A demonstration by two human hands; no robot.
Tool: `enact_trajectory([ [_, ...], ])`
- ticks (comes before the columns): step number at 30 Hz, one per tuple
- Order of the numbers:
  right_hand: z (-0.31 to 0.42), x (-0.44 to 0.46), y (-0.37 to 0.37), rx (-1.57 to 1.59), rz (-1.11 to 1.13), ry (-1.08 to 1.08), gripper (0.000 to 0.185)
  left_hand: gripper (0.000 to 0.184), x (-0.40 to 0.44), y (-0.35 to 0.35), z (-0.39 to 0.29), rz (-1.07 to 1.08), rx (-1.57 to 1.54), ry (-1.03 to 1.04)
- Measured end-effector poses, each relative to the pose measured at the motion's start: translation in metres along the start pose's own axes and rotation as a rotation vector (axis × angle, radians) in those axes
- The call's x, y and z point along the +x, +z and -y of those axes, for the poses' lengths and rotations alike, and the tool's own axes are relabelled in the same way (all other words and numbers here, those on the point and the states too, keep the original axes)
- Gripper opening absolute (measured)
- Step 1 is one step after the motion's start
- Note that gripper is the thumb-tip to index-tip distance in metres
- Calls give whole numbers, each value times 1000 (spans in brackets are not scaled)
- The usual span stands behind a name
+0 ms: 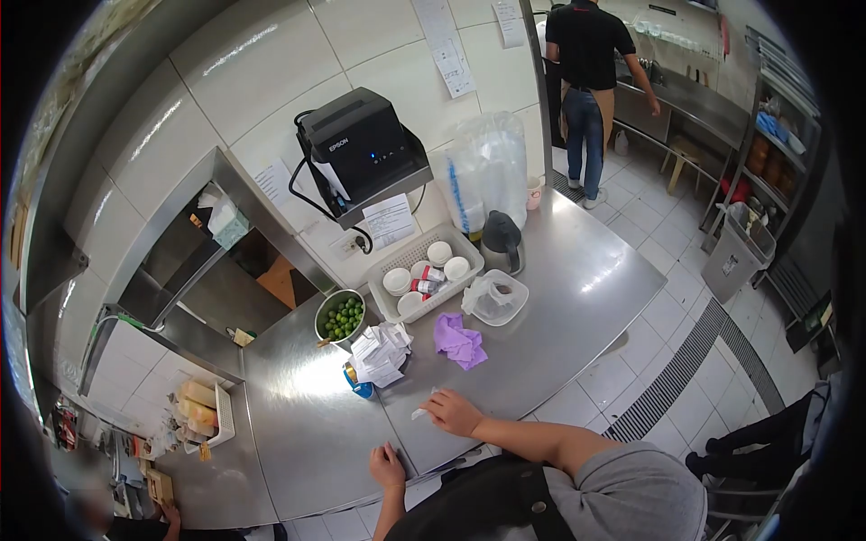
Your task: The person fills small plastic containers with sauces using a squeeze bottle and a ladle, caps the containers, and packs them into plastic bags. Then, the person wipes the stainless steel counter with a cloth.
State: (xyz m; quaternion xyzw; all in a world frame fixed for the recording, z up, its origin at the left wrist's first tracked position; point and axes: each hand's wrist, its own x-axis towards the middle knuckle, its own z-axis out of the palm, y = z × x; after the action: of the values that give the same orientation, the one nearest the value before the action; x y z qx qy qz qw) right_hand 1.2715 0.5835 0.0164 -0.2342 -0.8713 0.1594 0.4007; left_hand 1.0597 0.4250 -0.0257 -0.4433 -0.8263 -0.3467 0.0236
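Observation:
My right hand (451, 413) is over the steel counter near its front edge, fingers closed on a small whitish, translucent scrap (419, 414), perhaps thin plastic or paper. My left hand (387, 467) rests at the counter's front edge with its fingers curled together; nothing shows in it. Beyond my hands lie a crumpled purple cloth (460, 341) and a heap of white paper slips (379, 354). A blue-and-yellow packet (358, 383) sits against the slips.
Toward the wall are a bowl of green limes (343, 318), a white basket (385, 267) with lidded tubs, a clear container (498, 299), a dark jug (502, 242) and an Epson printer (361, 149). A person (588, 81) stands by a far counter; a grey bin (735, 257) is at right.

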Motion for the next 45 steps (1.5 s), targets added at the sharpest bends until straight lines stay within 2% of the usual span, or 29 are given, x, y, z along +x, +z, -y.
enact_trajectory([
  [2,0,-1,-1,7,6,-2,29,45,0,-1,1,-1,-15,2],
  [7,-1,0,1,27,32,-1,28,59,11,-10,5,268,277,-36],
  [16,-1,2,2,23,110,16,39,53,14,-7,-2,211,260,-4],
  [18,-3,4,4,38,111,20,41,55,25,-9,0,293,220,-84],
  [20,-6,9,8,53,94,19,42,56,30,-3,9,282,229,-95],
  [22,-13,12,12,-98,108,56,45,56,27,-5,3,234,173,-128],
  [23,-20,17,15,-82,118,49,45,53,23,-7,-2,231,198,-117],
  [25,-35,35,21,-185,144,126,44,49,10,1,2,84,221,25],
  [29,-62,95,12,-112,255,171,45,47,10,0,3,116,221,0],
  [30,-71,106,17,346,233,449,45,47,10,-2,3,118,218,7],
  [32,-94,123,17,801,196,716,45,47,10,-2,2,125,208,-29],
  [34,-119,115,6,455,-50,575,48,48,11,2,4,106,188,-12],
  [35,-124,102,6,455,-36,584,48,48,10,3,6,82,176,13],
  [37,-138,73,12,-317,385,575,45,49,9,2,6,92,180,6],
  [38,-140,49,15,-305,250,399,45,48,9,2,6,79,174,13],
  [41,-121,12,6,-143,166,332,46,47,10,-2,1,85,155,23],
  [43,-71,-5,-3,-255,192,448,47,46,11,-4,-1,111,138,30],
  [45,-52,-44,13,17,171,285,42,46,12,-3,-4,63,148,44],
])
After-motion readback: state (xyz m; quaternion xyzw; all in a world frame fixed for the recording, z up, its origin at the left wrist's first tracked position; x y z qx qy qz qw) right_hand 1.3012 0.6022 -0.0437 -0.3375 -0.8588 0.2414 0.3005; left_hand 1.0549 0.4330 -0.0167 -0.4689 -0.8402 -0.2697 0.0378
